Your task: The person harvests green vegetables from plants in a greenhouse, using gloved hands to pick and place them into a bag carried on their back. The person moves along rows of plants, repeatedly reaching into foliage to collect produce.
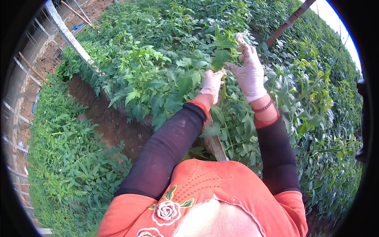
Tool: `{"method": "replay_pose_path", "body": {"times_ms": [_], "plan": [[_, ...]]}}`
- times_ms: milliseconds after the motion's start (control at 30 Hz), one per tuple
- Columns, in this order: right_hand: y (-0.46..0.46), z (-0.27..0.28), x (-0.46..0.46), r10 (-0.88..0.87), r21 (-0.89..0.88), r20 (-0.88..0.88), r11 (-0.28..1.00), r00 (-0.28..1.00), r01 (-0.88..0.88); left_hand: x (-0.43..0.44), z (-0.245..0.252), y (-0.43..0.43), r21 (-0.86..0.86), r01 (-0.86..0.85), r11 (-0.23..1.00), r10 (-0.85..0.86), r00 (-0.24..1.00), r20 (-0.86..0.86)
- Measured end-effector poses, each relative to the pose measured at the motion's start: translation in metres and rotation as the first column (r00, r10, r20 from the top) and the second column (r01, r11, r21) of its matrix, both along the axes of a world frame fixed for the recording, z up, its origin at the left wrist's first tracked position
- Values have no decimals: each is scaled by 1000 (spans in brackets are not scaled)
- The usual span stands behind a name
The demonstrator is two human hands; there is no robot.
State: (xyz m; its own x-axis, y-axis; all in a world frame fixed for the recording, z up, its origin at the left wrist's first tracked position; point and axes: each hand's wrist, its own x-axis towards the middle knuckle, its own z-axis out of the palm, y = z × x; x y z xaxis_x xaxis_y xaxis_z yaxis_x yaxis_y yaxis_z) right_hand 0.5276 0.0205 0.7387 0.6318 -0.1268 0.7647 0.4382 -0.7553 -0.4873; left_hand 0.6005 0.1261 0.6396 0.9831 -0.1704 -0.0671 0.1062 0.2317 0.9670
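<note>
My left hand [212, 83], in a thin pale glove, is closed around the upper stem of a tomato plant [222, 53]. Leafy growth rises above that grip. Just to the right, my right hand [248, 69] wears a similar glove with brown stains on its fingers. Its thumb and fingers are spread beside the leaves, and I see nothing held in it. Below my hands, the green plant stem [223, 89] runs down into dense foliage. A thin green string [216, 11] hangs above the plant top.
A wooden stake [214, 145] stands close before my body. A brown pole [288, 25] slants at upper right, a pale post [69, 34] at upper left. A bare soil path [109, 127] runs between tomato rows [71, 166]. Beyond the left row is a framework of poles [28, 72].
</note>
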Motion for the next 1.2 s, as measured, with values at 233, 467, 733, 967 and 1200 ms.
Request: {"method": "replay_pose_path", "body": {"times_ms": [233,467,733,967,1200], "plan": [[-29,38,89,-13,305,-251,948,968,92,-8,2,-8,64,7,998,-10,999,50],[-14,72,117,694,727,-418,642,586,-242,-17,1,-8,79,-18,997,13,998,58],[-28,89,80,298,658,354,593,886,-463,-30,-10,22,-55,-75,996,80,992,99],[67,7,14,567,673,47,590,823,-445,-66,-20,145,-134,2,991,19,988,155],[187,-43,46,611,710,-297,655,734,-257,-73,-25,320,28,-212,977,207,971,121]]}}
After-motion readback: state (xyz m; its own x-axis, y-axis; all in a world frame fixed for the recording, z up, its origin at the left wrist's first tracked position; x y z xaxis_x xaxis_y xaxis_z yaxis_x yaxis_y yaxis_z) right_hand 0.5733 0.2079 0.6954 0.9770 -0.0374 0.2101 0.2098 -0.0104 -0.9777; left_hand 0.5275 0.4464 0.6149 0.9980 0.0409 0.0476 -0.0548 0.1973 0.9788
